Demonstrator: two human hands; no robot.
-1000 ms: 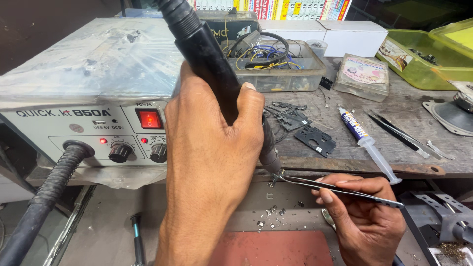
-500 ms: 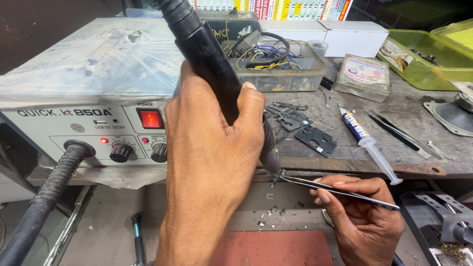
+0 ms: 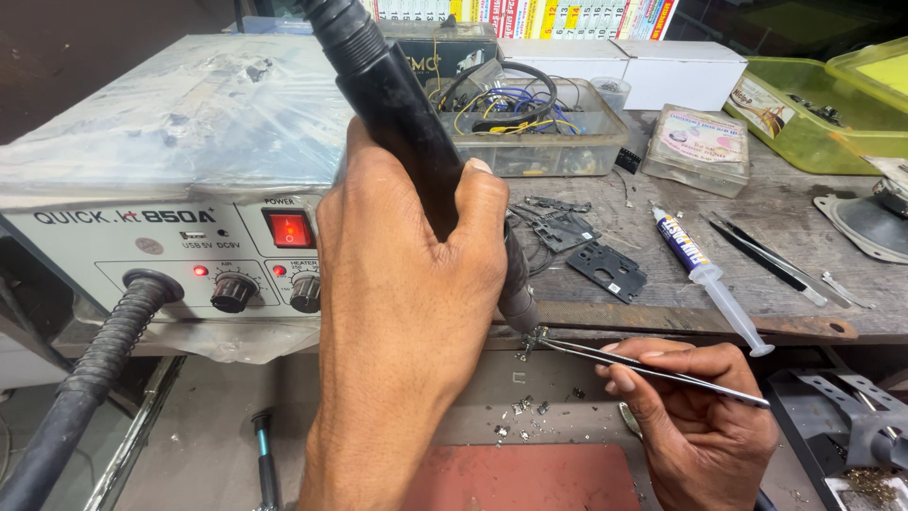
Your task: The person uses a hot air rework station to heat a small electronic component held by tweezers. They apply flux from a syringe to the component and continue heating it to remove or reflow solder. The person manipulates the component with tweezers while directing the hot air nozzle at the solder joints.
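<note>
Black hot-air wand in one hand, steel tweezers in the other, meeting over a tiny metal part.

Head view: the left hand [image 3: 407, 312] is wrapped fully closed round the black hot-air handpiece [image 3: 397, 114], its nozzle angled down toward 5 o'clock, tip just above the small metal part [image 3: 532, 339]. From 4 o'clock the right hand [image 3: 700, 416] pinches the slim tweezers [image 3: 653, 371] between thumb and fingers, and their tips grip that part at the desk [image 3: 804, 218] edge. At 9 o'clock sits the grey rework station [image 3: 142, 246] with a lit red switch, its ribbed hose [image 3: 85, 388] running down to 7 o'clock. Toward 3 o'clock lies a syringe tube [image 3: 705, 274]; at 12 o'clock, a clear box of wires [image 3: 530, 123]. Metal scraps [image 3: 520, 409] lie scattered below the tweezers.
</note>
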